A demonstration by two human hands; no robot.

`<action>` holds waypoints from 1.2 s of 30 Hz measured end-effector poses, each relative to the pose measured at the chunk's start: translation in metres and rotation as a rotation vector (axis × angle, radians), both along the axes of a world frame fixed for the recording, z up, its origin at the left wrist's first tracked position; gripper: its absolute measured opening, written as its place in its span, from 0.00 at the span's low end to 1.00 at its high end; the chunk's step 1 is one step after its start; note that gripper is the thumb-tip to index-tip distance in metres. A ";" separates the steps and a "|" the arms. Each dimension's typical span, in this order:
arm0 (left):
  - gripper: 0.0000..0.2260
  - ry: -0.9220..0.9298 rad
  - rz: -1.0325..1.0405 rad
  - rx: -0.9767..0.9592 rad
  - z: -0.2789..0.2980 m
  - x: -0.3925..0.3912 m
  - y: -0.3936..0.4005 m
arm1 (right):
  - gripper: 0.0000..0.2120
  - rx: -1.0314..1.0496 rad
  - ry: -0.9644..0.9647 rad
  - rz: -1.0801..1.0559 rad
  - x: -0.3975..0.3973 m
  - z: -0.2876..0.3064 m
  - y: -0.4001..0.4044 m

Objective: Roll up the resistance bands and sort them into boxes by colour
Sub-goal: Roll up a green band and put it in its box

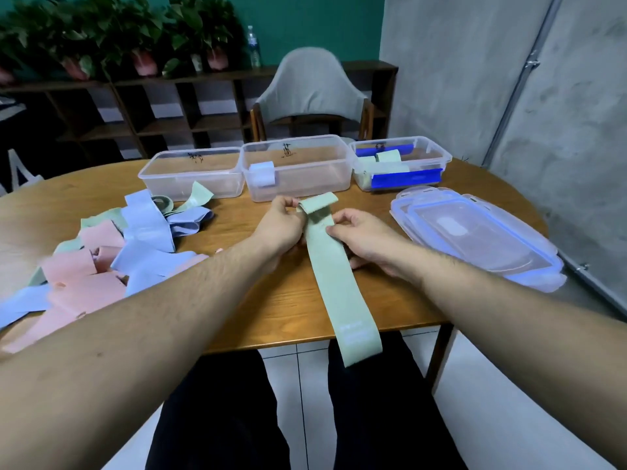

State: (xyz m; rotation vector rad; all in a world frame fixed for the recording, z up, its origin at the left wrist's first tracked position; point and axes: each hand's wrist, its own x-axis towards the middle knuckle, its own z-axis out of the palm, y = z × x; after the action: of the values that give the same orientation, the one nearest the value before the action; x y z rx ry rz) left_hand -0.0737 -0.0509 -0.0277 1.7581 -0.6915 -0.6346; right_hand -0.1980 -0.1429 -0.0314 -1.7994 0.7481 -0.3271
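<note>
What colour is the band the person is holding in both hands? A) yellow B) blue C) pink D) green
D: the band pinched between the left hand and right hand is pale green, its far end folded over and its near end hanging off the table edge.

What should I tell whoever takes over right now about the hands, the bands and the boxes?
Left hand pinches the folded far end of the green band; right hand holds it just below. Its tail hangs off the table edge. Done: green rolls in the right box, one blue roll in the middle box. Left box looks empty. Left: finish this roll, then the pile of pink, blue and green bands.
</note>
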 end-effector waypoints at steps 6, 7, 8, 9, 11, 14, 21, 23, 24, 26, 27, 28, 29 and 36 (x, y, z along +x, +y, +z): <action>0.04 -0.053 0.069 0.026 -0.015 0.026 -0.027 | 0.06 -0.388 0.091 -0.044 0.030 -0.014 -0.026; 0.04 -0.070 0.072 0.024 -0.017 0.030 -0.032 | 0.06 -0.430 0.111 -0.041 0.033 -0.015 -0.030; 0.05 -0.086 0.080 0.019 -0.018 0.033 -0.036 | 0.06 -0.463 0.130 -0.038 0.036 -0.016 -0.033; 0.05 -0.094 0.093 0.008 -0.020 0.035 -0.040 | 0.05 -0.488 0.144 -0.040 0.038 -0.019 -0.036; 0.08 -0.119 0.117 -0.027 -0.024 0.038 -0.042 | 0.05 -0.517 0.149 -0.058 0.038 -0.024 -0.040; 0.17 -0.260 0.116 -0.037 -0.036 0.041 -0.039 | 0.12 -0.529 0.112 -0.085 0.037 -0.032 -0.043; 0.10 -0.450 -0.106 -0.080 -0.048 0.028 -0.012 | 0.04 -0.457 0.005 -0.101 0.027 -0.038 -0.040; 0.08 -0.515 -0.181 -0.065 -0.049 0.021 -0.001 | 0.04 -0.429 -0.032 -0.052 0.017 -0.038 -0.032; 0.07 -0.545 -0.204 -0.053 -0.049 0.017 0.006 | 0.04 -0.411 -0.047 -0.020 0.011 -0.037 -0.025; 0.05 -0.601 -0.248 -0.036 -0.050 0.010 0.018 | 0.04 -0.379 -0.062 0.051 -0.003 -0.036 -0.012; 0.05 -0.626 -0.265 -0.030 -0.051 0.006 0.024 | 0.05 -0.377 -0.067 0.082 -0.011 -0.036 -0.006; 0.06 -0.644 -0.279 -0.024 -0.052 0.003 0.031 | 0.06 -0.394 -0.075 0.108 -0.018 -0.036 0.000; 0.07 -0.655 -0.293 -0.023 -0.052 -0.001 0.038 | 0.07 -0.425 -0.087 0.129 -0.026 -0.037 0.004; 0.15 -0.679 -0.500 -0.070 -0.048 -0.020 0.082 | 0.15 -0.558 -0.048 0.257 -0.072 -0.036 0.022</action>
State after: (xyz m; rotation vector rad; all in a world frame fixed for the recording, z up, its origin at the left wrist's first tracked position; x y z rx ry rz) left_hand -0.0938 0.0306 -0.0756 1.7391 -1.6326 -0.3137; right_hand -0.2696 -0.1205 -0.0671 -2.3741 0.4007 -0.4337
